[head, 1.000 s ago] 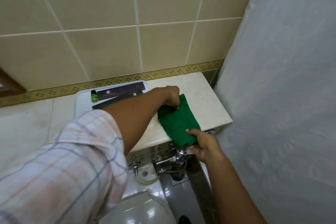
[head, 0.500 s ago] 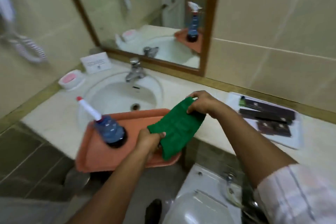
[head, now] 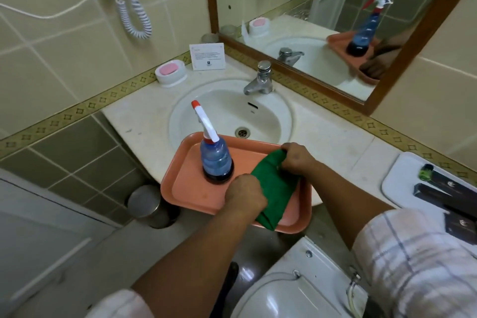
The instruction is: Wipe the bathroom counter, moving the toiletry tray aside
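Observation:
Both my hands hold a folded green cloth (head: 275,190) over an orange tray (head: 189,190) that overhangs the front edge of the pale counter (head: 333,134). My left hand (head: 244,195) grips the cloth's near end and my right hand (head: 296,157) grips its far end. A blue spray bottle (head: 215,156) with a white and red nozzle stands upright on the tray, left of my hands. The white toiletry tray (head: 398,178) with dark packets and a small green bottle lies at the counter's right end.
A white basin (head: 224,111) with a chrome tap (head: 260,79) lies behind the orange tray. A pink soap dish (head: 171,73) and a card (head: 208,56) stand at the back left. A metal bin (head: 147,204) sits on the floor; a toilet cistern (head: 309,261) is below right.
The view has swung from the counter's right end to the basin. Both hands carried the green cloth leftwards and now hold it lower, over the orange tray.

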{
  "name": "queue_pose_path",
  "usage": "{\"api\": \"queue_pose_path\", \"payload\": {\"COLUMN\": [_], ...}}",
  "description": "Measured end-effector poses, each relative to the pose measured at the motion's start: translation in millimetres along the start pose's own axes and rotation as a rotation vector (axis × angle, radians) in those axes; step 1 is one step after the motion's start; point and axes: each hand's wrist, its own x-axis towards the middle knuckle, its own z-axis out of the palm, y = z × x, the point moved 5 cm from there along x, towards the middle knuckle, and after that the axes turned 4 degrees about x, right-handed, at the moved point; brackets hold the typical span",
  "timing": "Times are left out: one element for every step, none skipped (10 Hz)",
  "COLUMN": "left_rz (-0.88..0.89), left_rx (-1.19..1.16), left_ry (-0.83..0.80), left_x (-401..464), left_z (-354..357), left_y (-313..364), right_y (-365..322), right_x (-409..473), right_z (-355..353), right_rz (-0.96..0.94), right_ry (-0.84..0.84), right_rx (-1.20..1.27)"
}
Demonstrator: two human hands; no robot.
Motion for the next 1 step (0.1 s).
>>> {"api": "queue_pose_path", "payload": {"left_rz": [0.086], "left_rx": [0.351], "left_ry": [0.082], "left_x": [4.2], "left_z": [-13.0], "left_y": [38.7], "right_y": [4.0], "right_x": [-9.2], "right_z": [-7.4], "right_rz": [-0.041], "right_ry": [0.101], "right_rx": [0.022]}}
